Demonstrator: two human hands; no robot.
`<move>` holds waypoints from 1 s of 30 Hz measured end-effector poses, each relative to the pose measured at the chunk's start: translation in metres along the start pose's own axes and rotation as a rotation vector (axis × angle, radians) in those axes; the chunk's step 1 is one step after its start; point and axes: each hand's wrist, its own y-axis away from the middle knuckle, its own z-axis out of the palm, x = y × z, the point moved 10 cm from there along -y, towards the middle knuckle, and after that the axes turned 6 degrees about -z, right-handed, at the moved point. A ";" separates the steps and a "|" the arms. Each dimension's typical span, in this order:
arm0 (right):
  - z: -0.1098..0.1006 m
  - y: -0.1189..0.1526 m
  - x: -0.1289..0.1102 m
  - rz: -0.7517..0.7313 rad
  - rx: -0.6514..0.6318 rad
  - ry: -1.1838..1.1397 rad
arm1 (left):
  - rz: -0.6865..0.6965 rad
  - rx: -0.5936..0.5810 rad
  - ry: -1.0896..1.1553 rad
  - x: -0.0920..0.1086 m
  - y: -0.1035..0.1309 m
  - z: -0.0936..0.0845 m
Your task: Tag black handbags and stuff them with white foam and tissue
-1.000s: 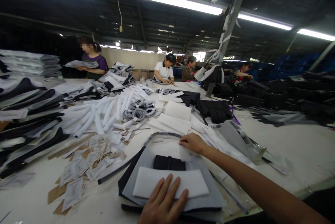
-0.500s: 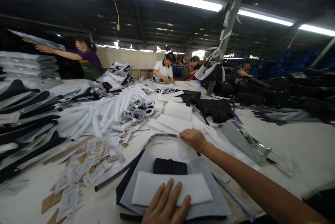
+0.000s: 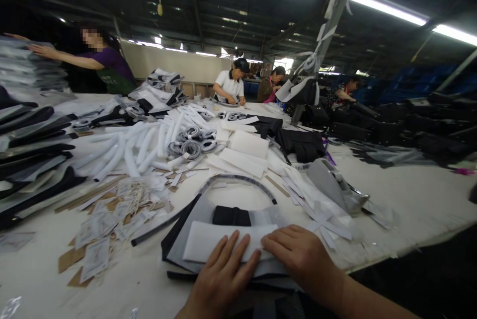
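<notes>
A dark bag (image 3: pixel 179 232) lies flat at the front of the table, largely covered by a grey-white sheet (image 3: pixel 261 217). Its wrapped handle (image 3: pixel 242 180) arches away from me. A small black piece with a narrow band (image 3: pixel 231 215) rests on the sheet. Nearer to me lies a white foam sheet (image 3: pixel 203 244). My left hand (image 3: pixel 225 272) presses on the foam with its fingers spread. At the foam's right end, my right hand (image 3: pixel 303 257) has its fingers bent and close together on the edge; its thumb is hidden.
Paper tags (image 3: pixel 99 254), white foam tubes (image 3: pixel 130 152), coiled strips (image 3: pixel 192 147) and flat foam pieces (image 3: pixel 248 145) cover the table beyond. Stacked black pieces (image 3: pixel 40 170) stand left, and a grey plastic-wrapped piece (image 3: pixel 331 185) lies right. Several co-workers, one in white (image 3: pixel 228 85), work behind.
My right hand has left the bag's handle and come down toward me onto the foam's right end. My left hand stays on the foam. The view has shifted slightly.
</notes>
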 end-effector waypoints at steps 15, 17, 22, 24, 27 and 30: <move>-0.002 0.010 -0.004 0.172 -0.039 0.045 | 0.030 -0.151 0.015 -0.002 -0.004 0.002; -0.005 0.011 -0.005 0.169 -0.021 0.050 | 0.014 -0.157 0.032 -0.003 -0.004 0.001; -0.005 0.012 -0.008 0.140 -0.018 0.053 | -0.023 -0.190 0.085 -0.003 -0.007 -0.002; -0.006 0.012 -0.015 0.097 0.000 0.057 | -0.005 -0.178 0.067 0.001 -0.007 -0.004; -0.009 0.015 -0.026 0.062 0.045 0.049 | 0.042 -0.150 0.032 0.007 -0.005 -0.005; -0.014 0.020 -0.031 0.068 0.080 -0.021 | 0.048 -0.140 0.062 0.009 -0.003 -0.003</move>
